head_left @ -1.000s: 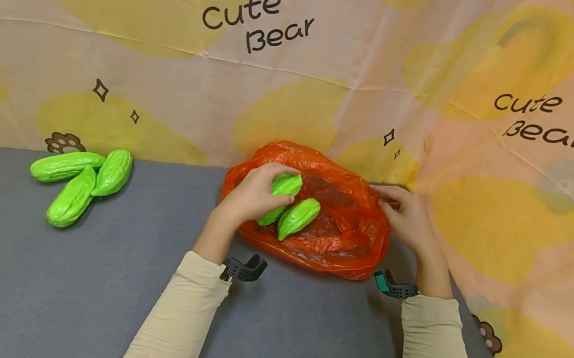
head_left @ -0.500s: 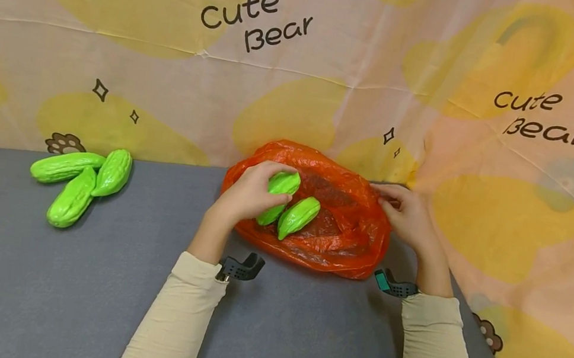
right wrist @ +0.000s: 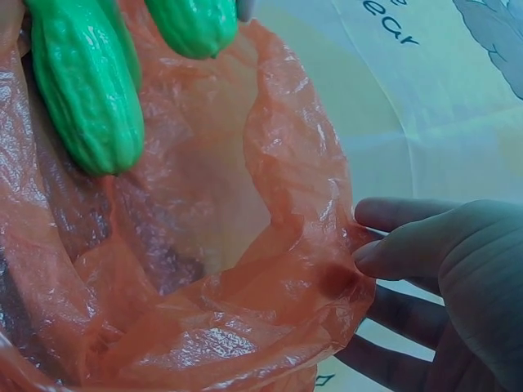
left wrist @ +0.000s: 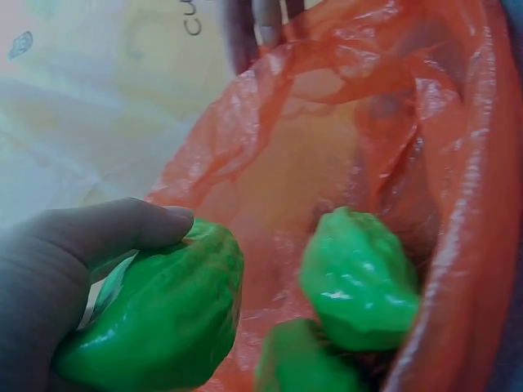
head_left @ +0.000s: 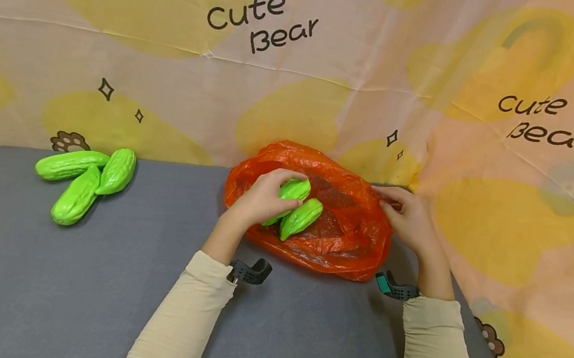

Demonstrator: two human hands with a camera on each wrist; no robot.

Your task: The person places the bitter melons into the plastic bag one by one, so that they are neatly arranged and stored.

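My left hand (head_left: 262, 200) grips a bright green bitter melon (head_left: 296, 188) over the mouth of an orange-red plastic bag (head_left: 321, 162). In the left wrist view the thumb lies along the top of this bitter melon (left wrist: 176, 314). Inside the bag lies another bitter melon (left wrist: 359, 278), with a third one (left wrist: 302, 359) partly hidden against it. At the bag's right side, my right hand (head_left: 408, 218) pinches the rim between thumb and index finger; its other fingers sit behind the plastic.
Three more bitter melons (head_left: 83, 181) lie touching each other at the far left of the grey table (head_left: 63, 295). A printed cloth (head_left: 180, 88) hangs along the back and right sides, close behind the bag.
My left hand has shifted slightly right with its bitter melon, nearer the one in the bag. The right hand keeps its place at the rim.
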